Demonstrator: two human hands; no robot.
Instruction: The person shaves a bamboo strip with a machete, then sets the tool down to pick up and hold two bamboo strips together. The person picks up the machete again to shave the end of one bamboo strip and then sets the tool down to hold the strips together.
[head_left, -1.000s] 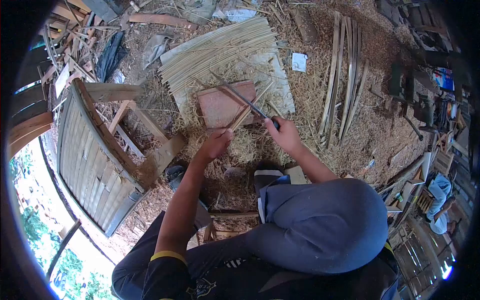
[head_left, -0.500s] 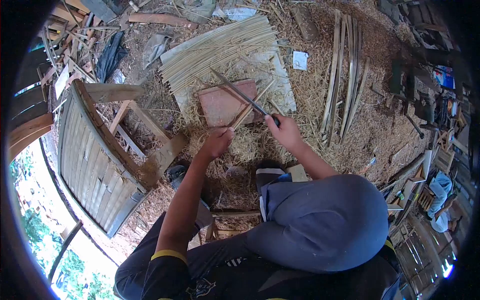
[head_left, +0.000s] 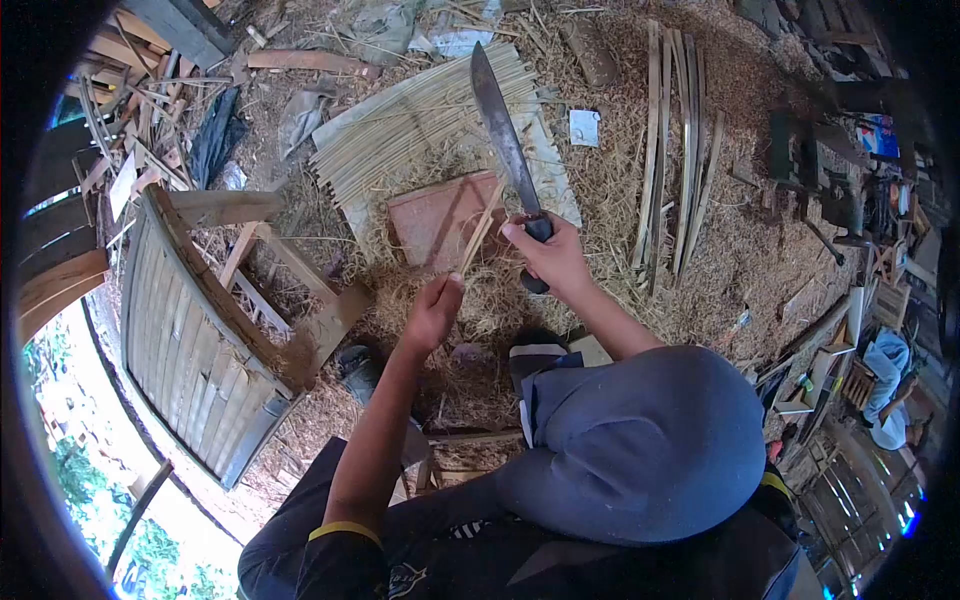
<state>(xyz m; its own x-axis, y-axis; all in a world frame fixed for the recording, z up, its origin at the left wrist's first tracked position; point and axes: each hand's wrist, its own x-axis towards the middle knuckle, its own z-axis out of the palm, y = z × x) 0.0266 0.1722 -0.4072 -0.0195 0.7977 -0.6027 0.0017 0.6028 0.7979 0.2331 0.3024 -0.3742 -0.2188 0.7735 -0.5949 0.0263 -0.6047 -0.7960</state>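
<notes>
My left hand (head_left: pixel 434 312) is closed on the lower end of a thin bamboo strip (head_left: pixel 482 224), which slants up and right over the reddish block (head_left: pixel 430 222). My right hand (head_left: pixel 558 262) grips the black handle of a large knife (head_left: pixel 502 122). Its long dark blade points up and slightly left, above the right side of the block and the strips behind it. The strip's upper end lies close to the knife handle; whether they touch, I cannot tell. Beyond the block, a row of pale split strips (head_left: pixel 400 120) lies on a light sheet (head_left: pixel 548 150).
Long wooden slats (head_left: pixel 690 130) lie at the right on shavings. A slatted wooden piece (head_left: pixel 190 370) stands at the left, beside boards (head_left: pixel 300 262). A white paper (head_left: pixel 584 128) lies past the sheet. Another person (head_left: pixel 886 385) is at the far right.
The knife has swung upward, its blade now pointing away from me instead of lying across the strip. My left hand has moved slightly lower with the strip.
</notes>
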